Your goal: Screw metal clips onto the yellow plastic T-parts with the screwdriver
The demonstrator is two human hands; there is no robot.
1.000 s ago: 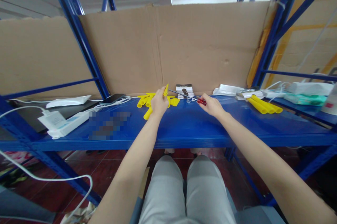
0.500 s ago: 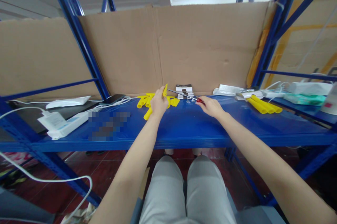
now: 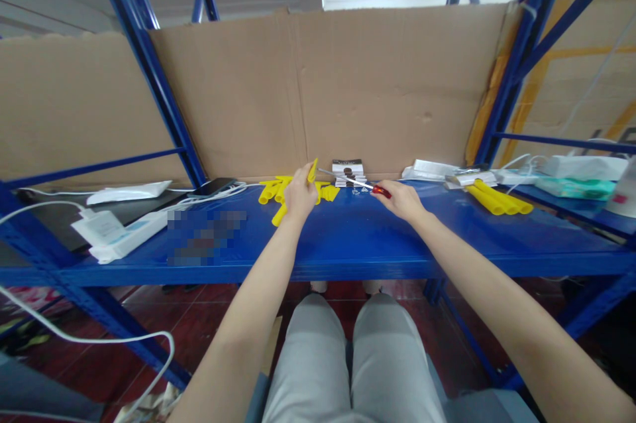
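My left hand (image 3: 301, 195) is closed around a small yellow plastic piece (image 3: 313, 171), whose tip sticks out above the fingers. My right hand (image 3: 401, 199) grips the red handle of a screwdriver (image 3: 381, 191). Its metal shaft points left, with the tip at or close to the yellow piece; contact is too small to make out. Several yellow tubes (image 3: 269, 193) lie on the blue shelf (image 3: 358, 237) around and behind my left hand. Tiny shiny parts (image 3: 356, 191) lie under the shaft, in front of a black-and-white box (image 3: 348, 171).
More yellow tubes (image 3: 499, 199) lie at the right beside white packets (image 3: 430, 170). A white power strip (image 3: 130, 237), cables and a dark phone (image 3: 214, 187) occupy the left. A cardboard sheet (image 3: 387, 91) closes off the back between blue posts (image 3: 501, 98).
My right hand and the screwdriver handle have shifted very slightly, and more of the red handle shows. My left hand stays nearly where it was with the yellow piece.
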